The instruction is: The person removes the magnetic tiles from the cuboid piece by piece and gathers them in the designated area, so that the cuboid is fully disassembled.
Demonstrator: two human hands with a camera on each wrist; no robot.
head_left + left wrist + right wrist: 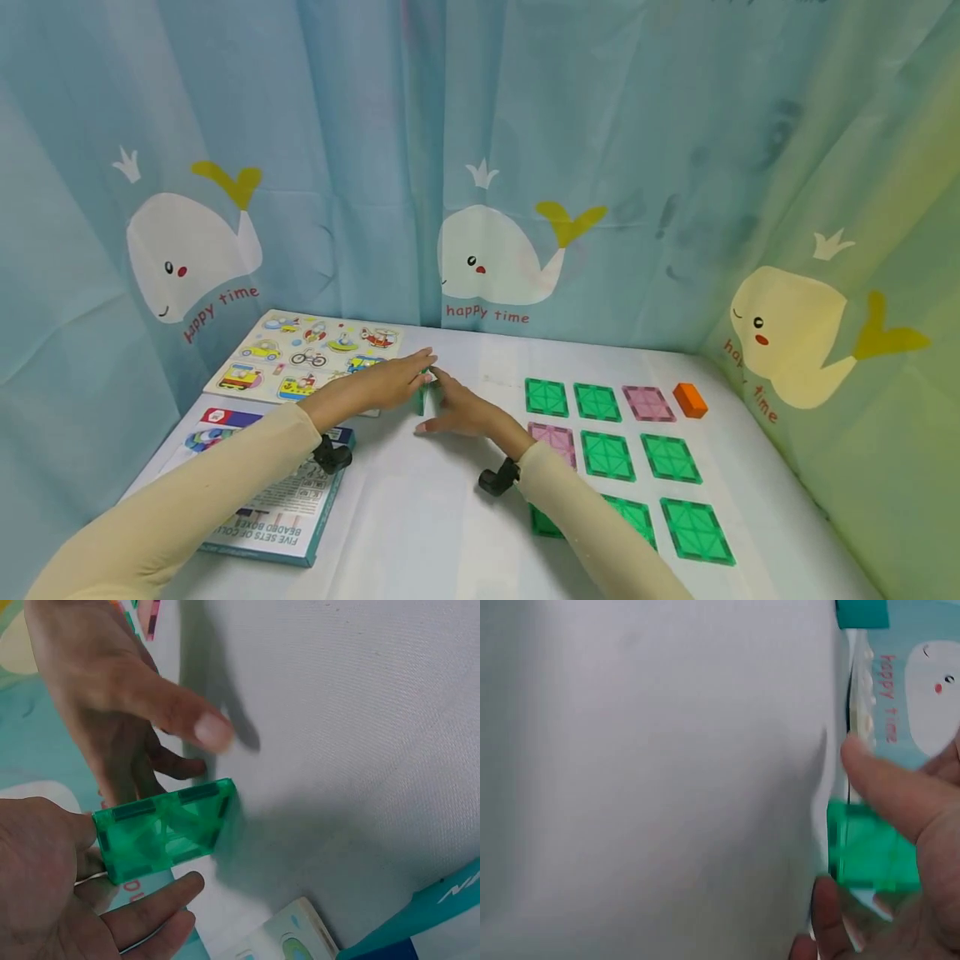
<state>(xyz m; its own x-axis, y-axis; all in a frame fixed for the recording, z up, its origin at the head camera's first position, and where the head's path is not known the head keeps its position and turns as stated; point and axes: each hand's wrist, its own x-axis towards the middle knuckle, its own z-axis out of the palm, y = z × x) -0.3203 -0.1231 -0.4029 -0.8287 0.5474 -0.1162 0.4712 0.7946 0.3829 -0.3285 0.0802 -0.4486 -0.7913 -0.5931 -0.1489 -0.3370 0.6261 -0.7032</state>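
Observation:
An upright green translucent magnetic tile (422, 401) stands on the white table between both hands. My left hand (386, 382) reaches over its upper edge with fingers mostly straight. In the left wrist view, the left fingertips touch one end of the tile (166, 829), and the lower fingers extend past it. My right hand (461, 408) is on the tile's other side, its thumb stretched out and apart from it. The right wrist view shows the tile (876, 847) beyond the right thumb and fingers, partly covered. Whether the right fingertips touch it is hidden.
Rows of flat green tiles (607, 455) and pink tiles (648, 404) lie at the right, beside an orange block (690, 401). A vehicle picture board (262, 350) and a beaded-boxes package (300, 508) lie at the left. A whale-print curtain (360, 167) encloses the table.

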